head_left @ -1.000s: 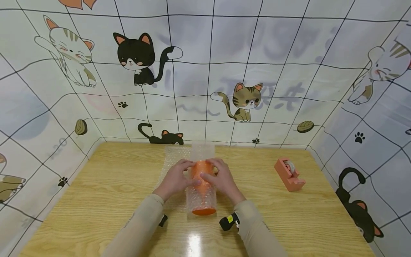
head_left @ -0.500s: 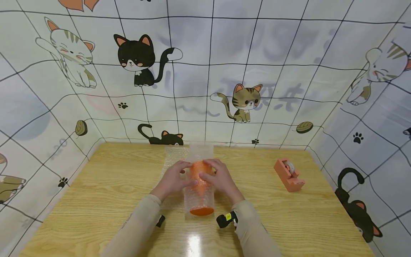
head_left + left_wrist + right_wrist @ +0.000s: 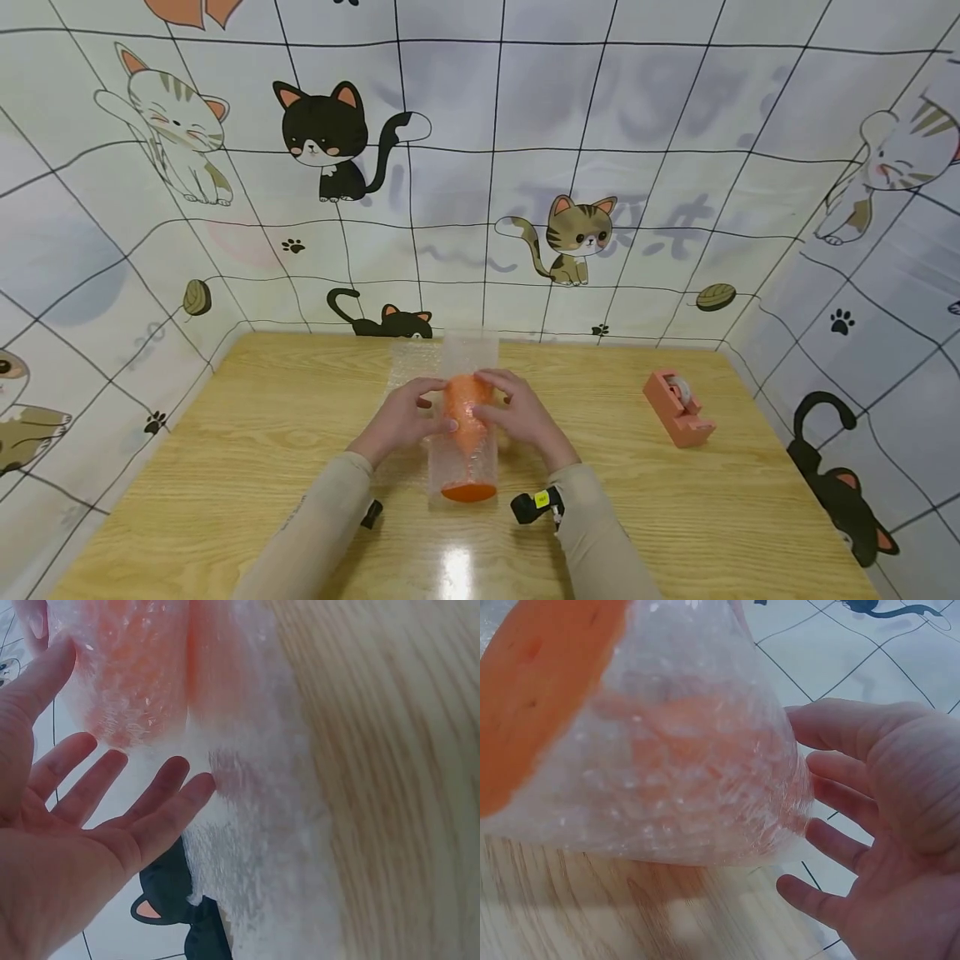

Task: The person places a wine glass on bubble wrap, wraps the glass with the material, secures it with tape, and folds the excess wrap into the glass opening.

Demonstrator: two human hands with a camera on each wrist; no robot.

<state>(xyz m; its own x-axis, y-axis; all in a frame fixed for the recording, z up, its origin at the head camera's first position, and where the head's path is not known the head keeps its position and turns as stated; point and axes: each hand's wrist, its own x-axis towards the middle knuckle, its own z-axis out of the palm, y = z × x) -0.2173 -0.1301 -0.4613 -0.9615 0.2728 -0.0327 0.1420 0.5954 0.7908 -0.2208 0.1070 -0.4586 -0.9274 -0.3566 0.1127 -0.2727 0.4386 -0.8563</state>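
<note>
Head view: your left grip [image 3: 401,421] and right grip [image 3: 527,417] hold the orange cylinder [image 3: 468,492] between them through bubble wrap [image 3: 470,355]. Pressing from both sides likely makes that layer sit snug.

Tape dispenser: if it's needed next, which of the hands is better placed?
Probably the right hand: the tape dispenser sits on that side, while the left hand is beyond the bubble-wrapped orange object.

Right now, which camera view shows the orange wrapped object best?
The head view: it shows the orange object end to end, between left hand and right hand. The left wrist view shows only part, through bubble wrap; the right wrist view, its orange end and wrapped side, cropped.
</note>
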